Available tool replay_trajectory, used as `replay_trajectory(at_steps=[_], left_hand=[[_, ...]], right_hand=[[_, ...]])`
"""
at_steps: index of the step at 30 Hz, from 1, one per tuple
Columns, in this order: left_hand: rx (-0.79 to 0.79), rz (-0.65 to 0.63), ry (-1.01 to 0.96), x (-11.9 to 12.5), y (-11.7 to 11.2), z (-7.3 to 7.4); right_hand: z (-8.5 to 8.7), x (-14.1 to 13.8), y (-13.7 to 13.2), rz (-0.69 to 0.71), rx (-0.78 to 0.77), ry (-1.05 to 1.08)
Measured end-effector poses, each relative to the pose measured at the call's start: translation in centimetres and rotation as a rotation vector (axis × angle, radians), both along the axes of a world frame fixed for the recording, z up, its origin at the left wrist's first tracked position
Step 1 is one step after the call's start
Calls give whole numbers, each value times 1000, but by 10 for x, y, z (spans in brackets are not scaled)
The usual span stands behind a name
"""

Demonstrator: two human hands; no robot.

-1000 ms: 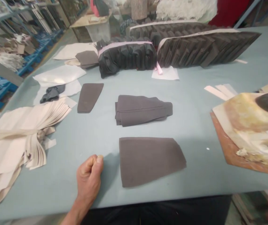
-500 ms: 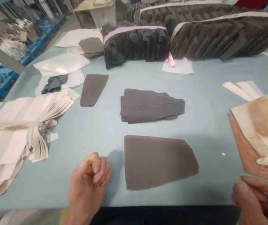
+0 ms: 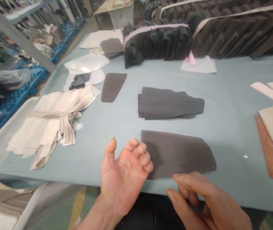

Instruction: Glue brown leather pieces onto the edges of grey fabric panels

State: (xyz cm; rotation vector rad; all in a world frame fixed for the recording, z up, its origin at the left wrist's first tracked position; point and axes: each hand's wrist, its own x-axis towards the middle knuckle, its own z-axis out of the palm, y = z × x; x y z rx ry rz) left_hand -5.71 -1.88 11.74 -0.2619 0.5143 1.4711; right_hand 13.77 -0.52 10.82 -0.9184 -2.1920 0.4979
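Near the front edge of the blue-green table (image 3: 232,127), a flat dark panel stack (image 3: 184,153) is lying on the near side of a folded dark bundle (image 3: 170,103); the left hand (image 3: 127,172) is showing its palm by the stack's left end, fingers loosely curled around nothing, while the right hand (image 3: 214,198) is hanging by the near edge, thumb and forefinger parted, seemingly unloaded; good handling is probably depending on keeping the layers aligned
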Motion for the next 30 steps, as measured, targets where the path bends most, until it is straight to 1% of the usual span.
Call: replay_trajectory(at_steps=[4, 7, 9, 11, 15, 17, 21, 26, 28, 30], left_hand=[[8, -5, 93, 1, -12, 2], [54, 10, 181, 5, -22, 3], [95, 14, 193, 7, -27, 2], [130, 20, 196, 8, -31, 1], [165, 63, 263, 8, -32, 6], [182, 80, 310, 9, -32, 11], [237, 89, 428, 11, -34, 17], [281, 45, 546, 11, -45, 15], [274, 34, 645, 13, -49, 13], [270, 57, 760, 17, -53, 11]], right_hand=[[8, -21, 5, -86, 53, 87], [8, -37, 7, -46, 147, 105], [6, -45, 10, -17, 197, 107], [4, -49, 12, 6, 215, 112], [0, -53, 8, 9, 150, 156], [1, -55, 5, -11, 106, 178], [4, -57, -2, -32, 80, 217], [7, -54, -9, -44, 69, 235], [7, -51, -12, -51, 79, 240], [8, -49, -16, -71, 77, 254]])
